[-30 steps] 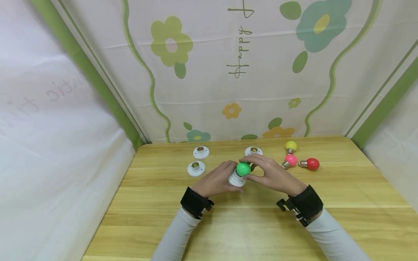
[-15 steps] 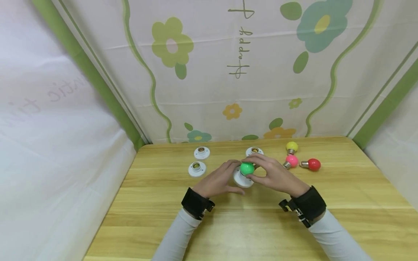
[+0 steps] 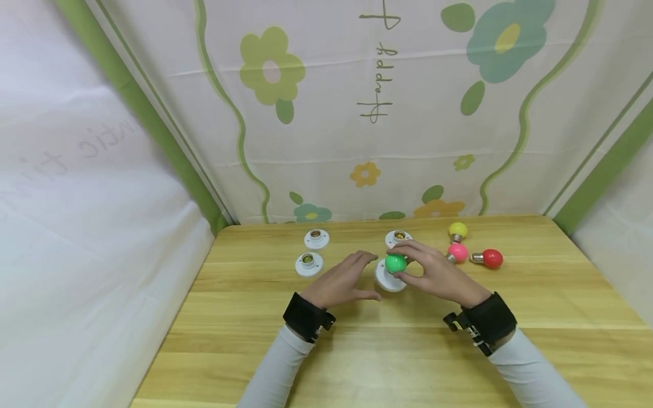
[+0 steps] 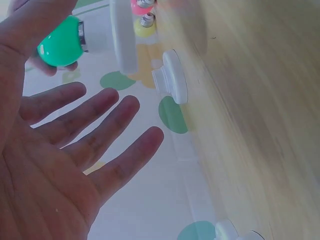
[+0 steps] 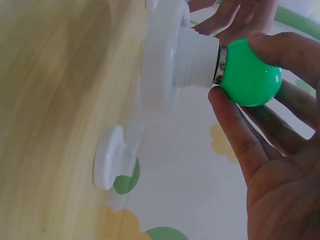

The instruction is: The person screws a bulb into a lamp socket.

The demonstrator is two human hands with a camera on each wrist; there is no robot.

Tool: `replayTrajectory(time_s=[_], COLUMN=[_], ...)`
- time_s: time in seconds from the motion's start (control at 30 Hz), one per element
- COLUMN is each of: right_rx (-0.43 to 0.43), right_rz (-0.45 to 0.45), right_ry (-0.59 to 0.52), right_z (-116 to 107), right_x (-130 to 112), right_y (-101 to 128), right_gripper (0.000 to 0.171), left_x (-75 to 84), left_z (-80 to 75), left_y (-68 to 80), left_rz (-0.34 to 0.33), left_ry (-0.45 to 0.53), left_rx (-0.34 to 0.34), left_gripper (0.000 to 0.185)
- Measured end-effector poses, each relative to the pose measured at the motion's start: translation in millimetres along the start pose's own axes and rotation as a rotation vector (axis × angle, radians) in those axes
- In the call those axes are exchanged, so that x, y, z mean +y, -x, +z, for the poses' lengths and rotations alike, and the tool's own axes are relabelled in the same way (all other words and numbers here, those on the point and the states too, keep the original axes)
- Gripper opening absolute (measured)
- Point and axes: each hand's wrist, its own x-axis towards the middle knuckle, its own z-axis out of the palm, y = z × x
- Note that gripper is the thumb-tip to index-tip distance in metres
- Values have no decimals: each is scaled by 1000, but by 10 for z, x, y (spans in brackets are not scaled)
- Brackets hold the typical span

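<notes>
My right hand (image 3: 436,275) pinches a green light bulb (image 5: 250,72) by its round glass between thumb and fingers. The bulb's metal base sits in a white lamp socket (image 5: 162,60), with a thin band of metal showing at the rim. Bulb and socket hang together above the table, tilted in the head view. To their left, my left hand (image 3: 343,283) is held with its fingers extended and spread, apart from the socket. In the left wrist view its palm (image 4: 45,185) faces the camera and holds nothing.
Two white sockets (image 3: 309,264) stand at the left of the wooden table (image 3: 357,351), and another socket (image 3: 398,238) behind my right hand. A yellow bulb (image 3: 458,229), a pink bulb (image 3: 458,253) and a red bulb (image 3: 492,259) lie at right. A flowered cloth wall (image 3: 326,130) closes the back.
My left hand has let go of the socket, its fingers now spread. The right hand has carried the green bulb and socket a little to the right.
</notes>
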Motion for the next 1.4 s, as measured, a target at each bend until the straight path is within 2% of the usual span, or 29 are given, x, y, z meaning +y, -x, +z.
replayTrajectory(time_s=[0.33,0.73,1.13,1.4], right_rx=[-34,-89,-105,-115], right_rz=[91,196,230,244], right_ry=[16,-16,-8,-10], right_z=[-15,6,34,57], right_x=[128,250,308,337], right_y=[108,150,160,165], right_gripper=[53,52,52,53], left_x=[-23,-11,-20,-36], left_z=[29,26,3,-3], left_y=[0,-10,9,13], left_rz=[-11,-25,-72,-71], left_ry=[19,6,37,41], left_rx=[-28,-46,-60,-56], left_gripper=[85,80,74,71])
